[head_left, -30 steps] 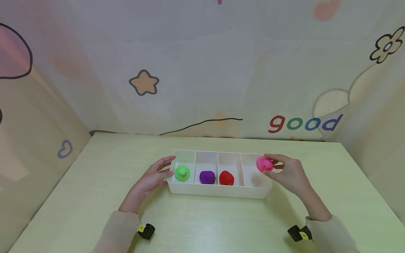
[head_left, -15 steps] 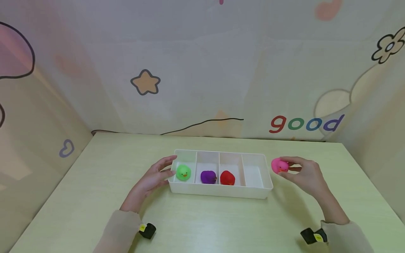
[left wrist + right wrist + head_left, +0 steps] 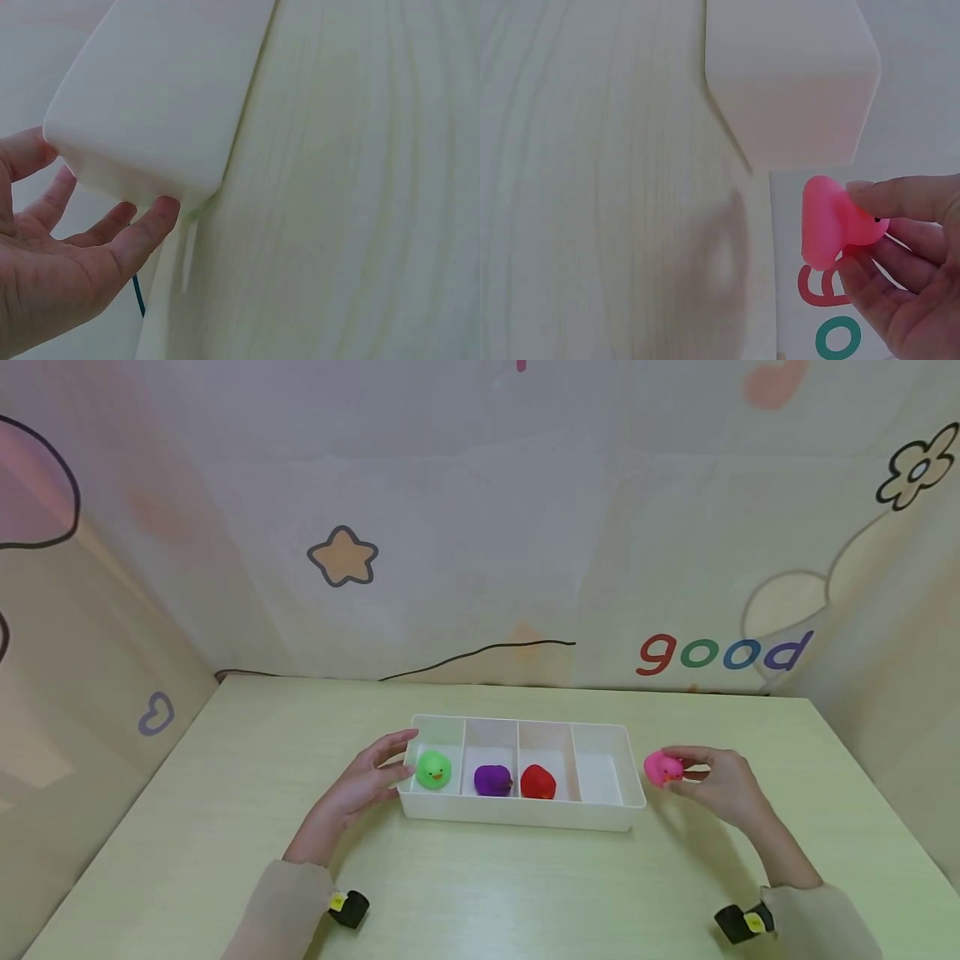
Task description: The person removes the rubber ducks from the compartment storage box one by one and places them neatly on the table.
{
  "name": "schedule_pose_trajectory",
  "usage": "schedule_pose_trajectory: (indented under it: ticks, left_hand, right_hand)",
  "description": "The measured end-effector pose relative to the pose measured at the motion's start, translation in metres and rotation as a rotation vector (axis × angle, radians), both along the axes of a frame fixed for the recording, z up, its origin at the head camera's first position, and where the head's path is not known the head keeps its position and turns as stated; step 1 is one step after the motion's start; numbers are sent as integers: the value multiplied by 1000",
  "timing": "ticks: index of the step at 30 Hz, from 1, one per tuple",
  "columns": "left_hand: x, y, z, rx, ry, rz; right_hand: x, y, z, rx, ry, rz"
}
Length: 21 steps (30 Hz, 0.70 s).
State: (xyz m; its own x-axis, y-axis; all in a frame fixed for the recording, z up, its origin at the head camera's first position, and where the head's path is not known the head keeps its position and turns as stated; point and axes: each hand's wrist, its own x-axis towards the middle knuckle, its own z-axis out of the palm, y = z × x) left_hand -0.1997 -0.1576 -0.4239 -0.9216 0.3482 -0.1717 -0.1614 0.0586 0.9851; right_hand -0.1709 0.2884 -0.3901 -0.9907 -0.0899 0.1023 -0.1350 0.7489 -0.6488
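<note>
A white tray [image 3: 517, 812] with divided compartments stands mid-table. From left to right, its compartments hold a green toy duck [image 3: 433, 770], a purple toy [image 3: 492, 781] and a red toy [image 3: 537, 782]; nothing lies in the rightmost one. My left hand [image 3: 369, 779] rests against the tray's left end; in the left wrist view its spread fingertips touch the end wall. To the right of the tray, my right hand [image 3: 723, 785] pinches a pink toy duck [image 3: 663, 769] between thumb and fingers. In the right wrist view the duck [image 3: 823, 223] hangs apart from the tray's end.
The pale wooden tabletop [image 3: 487, 893] stretches around the tray. A patterned cloth wall [image 3: 480, 543] rises behind it and at both sides. Black wrist devices [image 3: 348, 908] sit at both sleeves.
My right hand has carried the pink toy duck rightward from over the tray's right end to beside it, then slightly lower. The left hand and tray have stayed put.
</note>
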Motion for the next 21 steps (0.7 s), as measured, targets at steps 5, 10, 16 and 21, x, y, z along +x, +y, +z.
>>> schedule_pose_trajectory:
  ticks: [5, 10, 16, 21]
  left_hand:
    - [0, 0, -1, 2, 2, -2]
    - [1, 0, 0, -5, 2, -2]
    - [1, 0, 0, -8, 2, -2]
    - [1, 0, -1, -11, 4, 3]
  right_hand:
    - [-4, 2, -7, -2, -32, 16]
    - [-4, 5, -12, 14, -54, 31]
    - [-1, 6, -16, 30, -75, 56]
    - [2, 6, -18, 23, -83, 86]
